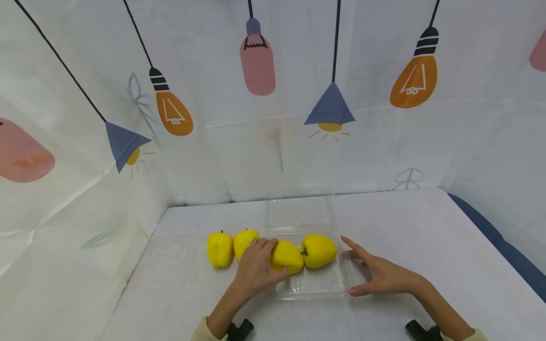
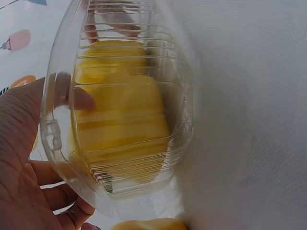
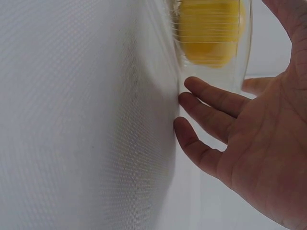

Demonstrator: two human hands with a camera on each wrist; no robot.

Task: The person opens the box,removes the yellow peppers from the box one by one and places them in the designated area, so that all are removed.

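Note:
A yellow bell pepper [image 1: 287, 256] lies in the left part of a clear plastic clamshell container [image 1: 313, 286]. My left hand [image 1: 257, 267] grips it from the left, with the fingers over its far side and the thumb at its near side. In the left wrist view, the thumb reaches past the container's rim [image 2: 56, 139] and touches the pepper. A second bell pepper [image 1: 320, 251] lies to the right inside the same container. Beside the container's right edge, my right hand [image 1: 381, 274] is spread with nothing in it, thumb and fingers apart.
Two more yellow bell peppers stand on the white table [image 1: 170, 284] left of the container, one at the outer left [image 1: 220, 249] and one [image 1: 245, 240] partly behind my left hand. The container's lid [image 1: 298, 213] lies folded back. A lamp-patterned curtain [image 1: 213, 161] hangs behind.

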